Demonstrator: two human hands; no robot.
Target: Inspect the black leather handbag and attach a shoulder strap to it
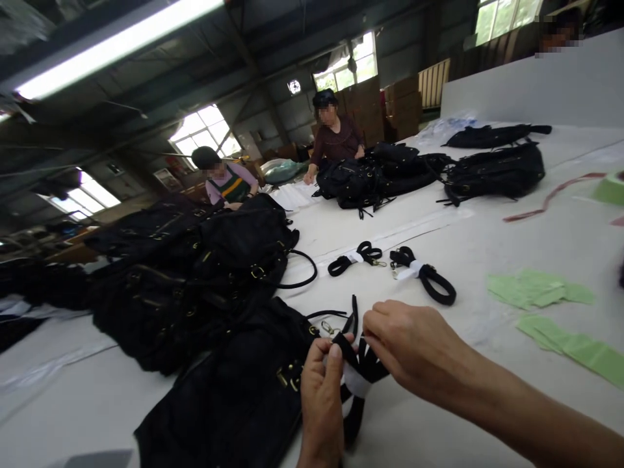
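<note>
A folded black shoulder strap [353, 416] with a white wrap around its middle is between my hands. My left hand [322, 390] pinches one strap end close to a brass-coloured clip [328, 328]. On the other side, my right hand [414, 341] has its fingers closed on the strap's upper loops; the fingertips are partly hidden. Beside my left hand lies a black bag [234, 390] with brass-coloured buckles. Just beyond my hands are two more bundled straps, one [355, 259] to the left and one [424, 273] to the right, each with a white wrap.
Black bags [195, 279] are heaped at the left, and others [492, 172] lie across the white table [546, 240]. Light green pieces [541, 289] and a red strip [550, 205] are at the right. Two people [336, 136] [231, 185] work across the table; another is partly visible behind a panel.
</note>
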